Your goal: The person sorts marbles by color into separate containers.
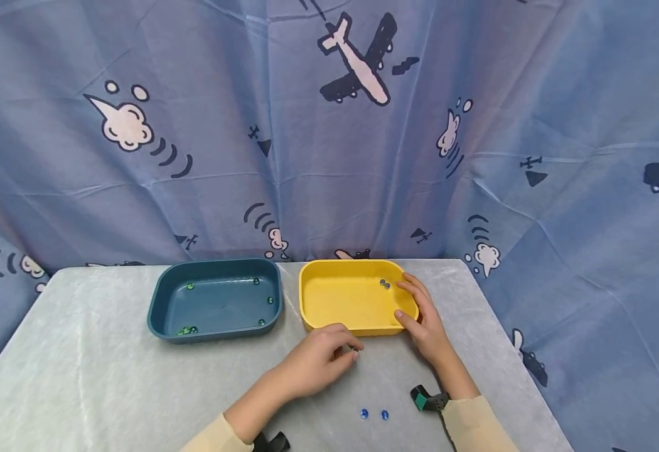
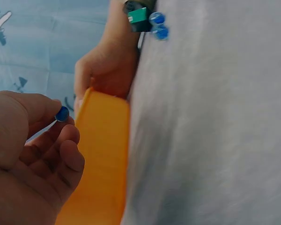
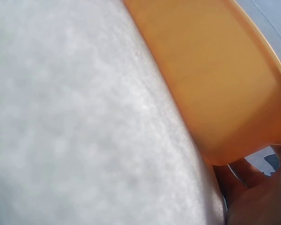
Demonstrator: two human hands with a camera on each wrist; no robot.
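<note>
- Blue glass, by its look: a small bead (image 2: 62, 113) is pinched between the thumb and curled fingertips of the left hand (image 1: 318, 361), which hovers just before the near wall of the yellow tray (image 1: 329, 295), close to the near edge of the table (image 1: 81, 376).
- Handling, as a judgement: the bead is light, hard and smooth, so it is likely to slip and to roll once released; a fingertip pinch across its middle, as shown, is the suitable hold.
- The right hand (image 1: 422, 317) grips the tray's right end, with its thumb on the near right corner of the rim and its fingers curled over the right wall.
- The tray looks like stiff, light plastic that could slide on the grey table cover; a steadying hold on the rim suits it.
- Count of trays: two, the yellow one and a dark teal tray (image 1: 214, 300) just to its left, both at the far edge of the table.
- Count of blue beads: one in the fingers, two loose blue beads (image 1: 375, 414) side by side near the near edge, and two (image 1: 384, 284) in the far right corner of the yellow tray.
- Green beads (image 1: 185, 330): about six in the teal tray, scattered along its walls; the cluster at its near left corner is too small to count surely.
- A wrist strap (image 1: 428, 400) shows on the right forearm.
</note>
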